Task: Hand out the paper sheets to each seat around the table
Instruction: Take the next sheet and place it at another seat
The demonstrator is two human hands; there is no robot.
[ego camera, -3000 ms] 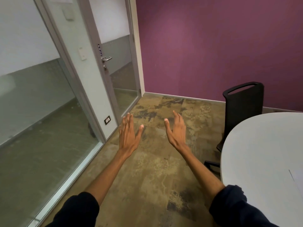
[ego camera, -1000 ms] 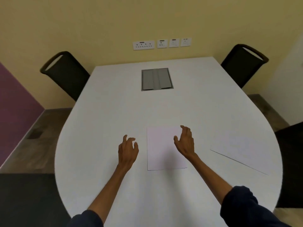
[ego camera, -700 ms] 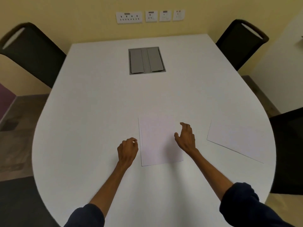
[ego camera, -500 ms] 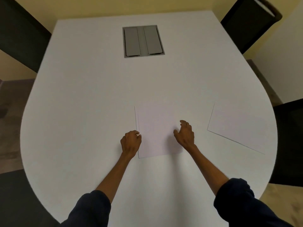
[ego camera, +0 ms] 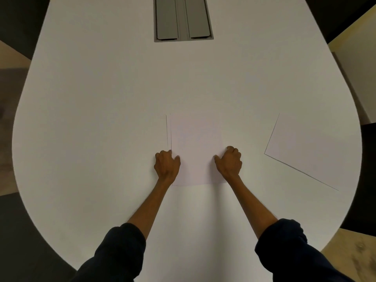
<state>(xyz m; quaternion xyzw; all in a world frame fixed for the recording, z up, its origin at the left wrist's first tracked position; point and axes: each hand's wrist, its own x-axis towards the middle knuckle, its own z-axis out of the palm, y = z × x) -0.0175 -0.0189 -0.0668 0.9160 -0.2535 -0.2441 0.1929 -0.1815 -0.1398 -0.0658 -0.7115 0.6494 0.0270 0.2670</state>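
The tabletop (ego camera: 101, 98) is plain white. The paper stack (ego camera: 196, 135) has a faint lilac-pink tint; the single sheet (ego camera: 309, 147) looks white. The recessed panel (ego camera: 183, 17) is grey, the sleeves (ego camera: 114, 255) dark navy, the chairs (ego camera: 20, 23) black, the floor (ego camera: 358, 259) mottled tan-brown.

open tabletop (ego camera: 97, 123) left, loose sheet (ego camera: 313, 147) right

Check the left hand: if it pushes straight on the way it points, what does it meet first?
The paper stack: the left hand points away and slightly right, with curled fingers at the stack's left edge. Past it comes bare table, then likely the grey hatch. Its height over the paper is unclear.
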